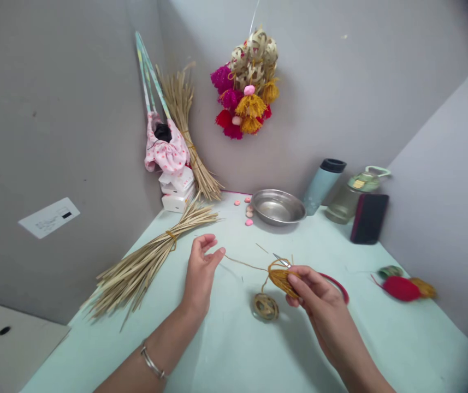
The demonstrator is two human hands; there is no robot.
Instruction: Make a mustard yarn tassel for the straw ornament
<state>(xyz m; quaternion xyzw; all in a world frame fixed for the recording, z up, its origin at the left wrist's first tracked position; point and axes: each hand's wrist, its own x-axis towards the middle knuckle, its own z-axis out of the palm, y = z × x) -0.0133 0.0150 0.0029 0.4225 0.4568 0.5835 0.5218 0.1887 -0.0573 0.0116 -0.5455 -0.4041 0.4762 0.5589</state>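
Here your right hand point(319, 299) pinched a fuzzy mustard tassel point(279, 278) near a round woven ball point(265, 307); your left hand point(200, 274) hung loosely open

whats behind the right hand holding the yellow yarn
Scissors: a blade tip pokes out above the yellow yarn tassel pinched in the right hand, and a red handle loop shows beyond the knuckles. The hand covers the pivot and remaining handle.
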